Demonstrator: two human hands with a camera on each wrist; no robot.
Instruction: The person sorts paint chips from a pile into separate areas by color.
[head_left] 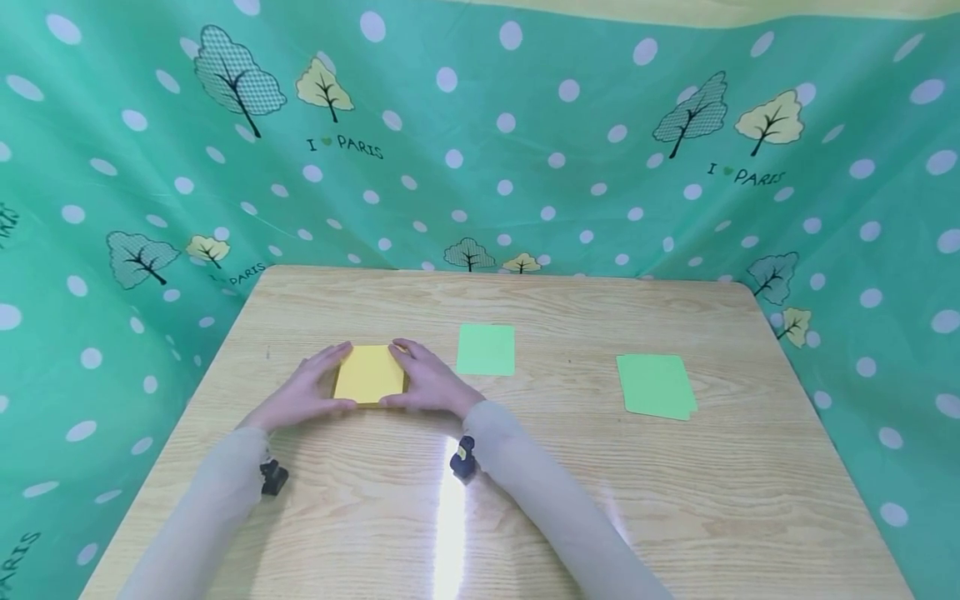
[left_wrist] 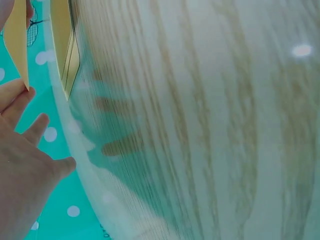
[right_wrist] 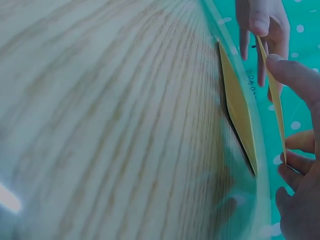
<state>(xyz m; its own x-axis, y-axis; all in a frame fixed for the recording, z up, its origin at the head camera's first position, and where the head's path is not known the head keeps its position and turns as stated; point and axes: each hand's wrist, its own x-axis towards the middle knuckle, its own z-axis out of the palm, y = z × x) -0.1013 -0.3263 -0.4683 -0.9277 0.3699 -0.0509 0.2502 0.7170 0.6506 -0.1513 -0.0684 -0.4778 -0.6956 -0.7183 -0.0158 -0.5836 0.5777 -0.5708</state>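
Both hands hold one yellow square card (head_left: 370,374) level, just above the left part of the table. At its left side my left hand (head_left: 303,392) grips the edge, thumb at the near corner and fingers at the far one. My right hand (head_left: 431,379) grips the right side the same way. Both wrist views show a gap under the held card (right_wrist: 275,100). Below it, more yellow square card (right_wrist: 240,105) lies flat on the tabletop; in the left wrist view this lower yellow card (left_wrist: 64,45) looks like at least two layers.
A light green square (head_left: 486,350) lies right of the hands. Farther right are overlapping green squares (head_left: 656,386), slightly out of line. The wooden table (head_left: 570,483) is bordered by a teal dotted curtain (head_left: 525,167) at the back and sides. Light glares near the right wrist.
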